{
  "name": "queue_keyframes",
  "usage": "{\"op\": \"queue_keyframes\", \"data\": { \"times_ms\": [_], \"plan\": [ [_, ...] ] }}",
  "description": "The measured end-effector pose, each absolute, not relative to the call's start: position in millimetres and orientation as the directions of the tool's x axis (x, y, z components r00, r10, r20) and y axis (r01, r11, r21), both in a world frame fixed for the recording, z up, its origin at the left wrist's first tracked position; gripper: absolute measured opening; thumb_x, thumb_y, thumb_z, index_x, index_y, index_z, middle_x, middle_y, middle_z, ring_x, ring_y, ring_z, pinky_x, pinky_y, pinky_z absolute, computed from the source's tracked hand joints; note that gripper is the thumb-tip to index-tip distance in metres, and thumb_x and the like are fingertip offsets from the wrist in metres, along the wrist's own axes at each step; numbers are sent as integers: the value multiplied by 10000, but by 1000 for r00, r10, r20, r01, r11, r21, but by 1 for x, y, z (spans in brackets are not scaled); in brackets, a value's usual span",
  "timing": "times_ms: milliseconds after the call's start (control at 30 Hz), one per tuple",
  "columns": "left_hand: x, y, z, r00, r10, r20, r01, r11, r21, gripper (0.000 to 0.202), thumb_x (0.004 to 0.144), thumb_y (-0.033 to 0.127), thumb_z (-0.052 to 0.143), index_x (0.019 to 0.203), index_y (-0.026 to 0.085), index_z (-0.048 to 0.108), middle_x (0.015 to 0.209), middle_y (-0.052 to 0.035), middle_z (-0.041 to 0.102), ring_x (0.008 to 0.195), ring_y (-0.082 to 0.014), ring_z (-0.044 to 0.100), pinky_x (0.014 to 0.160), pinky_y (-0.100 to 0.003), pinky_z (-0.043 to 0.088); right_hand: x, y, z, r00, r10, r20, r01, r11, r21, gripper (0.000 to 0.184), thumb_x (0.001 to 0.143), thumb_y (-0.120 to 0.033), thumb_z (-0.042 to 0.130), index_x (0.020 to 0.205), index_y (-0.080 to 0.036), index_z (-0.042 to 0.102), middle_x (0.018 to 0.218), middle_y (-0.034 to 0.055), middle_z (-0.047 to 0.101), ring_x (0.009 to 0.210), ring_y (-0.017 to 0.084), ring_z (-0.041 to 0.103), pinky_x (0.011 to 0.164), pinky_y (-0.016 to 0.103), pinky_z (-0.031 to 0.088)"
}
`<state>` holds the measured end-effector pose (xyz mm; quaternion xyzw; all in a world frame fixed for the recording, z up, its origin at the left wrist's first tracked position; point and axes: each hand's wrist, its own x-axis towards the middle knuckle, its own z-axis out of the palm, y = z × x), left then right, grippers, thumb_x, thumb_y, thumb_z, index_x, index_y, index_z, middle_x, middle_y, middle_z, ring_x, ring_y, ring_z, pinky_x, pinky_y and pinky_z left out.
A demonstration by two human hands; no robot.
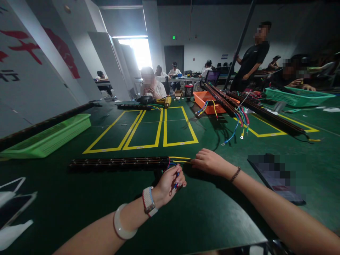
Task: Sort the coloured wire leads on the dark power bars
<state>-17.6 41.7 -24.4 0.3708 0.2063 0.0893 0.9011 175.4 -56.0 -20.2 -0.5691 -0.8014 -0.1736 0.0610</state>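
A long black strip [119,163] with wires along its length lies across the green table in front of me. Yellow wires [180,158] run out of its right end. My right hand [209,163] is closed round the far ends of these, and the ends are hidden by my fingers. Below the strip's right end, my left hand [171,182] pinches blue and red wires [175,184] that come from the same end. Part of that bundle is hidden in the palm.
Yellow taped rectangles [143,147] mark the table [148,219]. A green basket [63,136] stands left, an orange basket [199,102] beyond, with more wired strips [223,101] over it. A phone-like dark device [278,180] lies right. A yellow tool [167,102] and several people are farther back.
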Motion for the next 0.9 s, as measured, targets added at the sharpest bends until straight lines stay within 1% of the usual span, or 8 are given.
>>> {"op": "queue_keyframes", "data": {
  "times_ms": [167, 300, 400, 500, 600, 700, 800, 900],
  "plan": [
    [-17, 44, -27, 909, 301, -287, 0, 690, 724, 320, 921, 303, 332, 637, 169, 394, 452, 43, 330, 414, -77, 297, 522, -230, 351, 175, -62, -11, -304, 839, 452, 953, 270, 139, 360, 881, -474, 505, 967, -146, 626, 707, 39, 561, 662, 147, 473, 637, 293, 311],
    [-16, 45, -26, 892, 309, -330, 47, 663, 747, 303, 912, 310, 354, 650, 169, 412, 453, 39, 359, 420, -85, 362, 521, -225, 365, 162, -73, 1, -415, 666, 620, 908, 347, 236, 309, 851, -441, 557, 826, -138, 613, 636, 22, 539, 591, 132, 450, 585, 289, 314],
    [-15, 45, -27, 864, 313, -394, 83, 684, 725, 255, 889, 333, 413, 696, 167, 440, 502, 21, 442, 464, -102, 456, 472, -208, 333, 144, -77, 6, -619, 551, 559, 782, 498, 375, 327, 849, -449, 570, 879, -126, 610, 631, 6, 521, 569, 124, 445, 538, 281, 319],
    [-14, 45, -29, 846, 303, -438, 61, 762, 645, 192, 866, 316, 463, 751, 162, 467, 587, -2, 537, 510, -105, 512, 490, -201, 358, 125, -76, 6, -760, 480, 438, 649, 607, 459, 309, 891, -389, 532, 1023, -119, 604, 750, 26, 558, 637, 122, 494, 548, 274, 368],
    [-14, 46, -31, 840, 306, -448, 53, 776, 629, 176, 862, 295, 478, 764, 149, 491, 630, -26, 577, 546, -105, 545, 524, -196, 386, 114, -72, 2, -807, 472, 354, 590, 652, 476, 183, 903, -216, 509, 1025, -137, 620, 863, 41, 579, 741, 118, 535, 683, 270, 439],
    [-14, 46, -32, 845, 312, -434, 47, 766, 641, 182, 867, 292, 476, 768, 142, 508, 644, -34, 586, 546, -105, 549, 498, -191, 377, 114, -72, 1, -794, 488, 363, 608, 643, 466, 180, 895, -137, 478, 977, -123, 637, 893, 55, 586, 783, 126, 547, 779, 277, 453],
    [-13, 45, -32, 854, 307, -420, 20, 787, 617, 164, 872, 267, 474, 791, 136, 529, 641, -23, 582, 530, -91, 535, 505, -189, 391, 119, -73, 4, -730, 537, 423, 683, 595, 423, 214, 897, -112, 457, 1037, -80, 616, 898, 73, 593, 790, 144, 547, 749, 285, 463],
    [-13, 43, -31, 866, 316, -388, -3, 779, 627, 166, 877, 233, 465, 789, 119, 546, 651, -29, 593, 570, -93, 558, 584, -201, 438, 125, -74, 7, -605, 614, 506, 793, 518, 320, 247, 913, -95, 421, 1100, -50, 576, 875, 88, 597, 760, 150, 535, 703, 294, 462]
  ]
}}
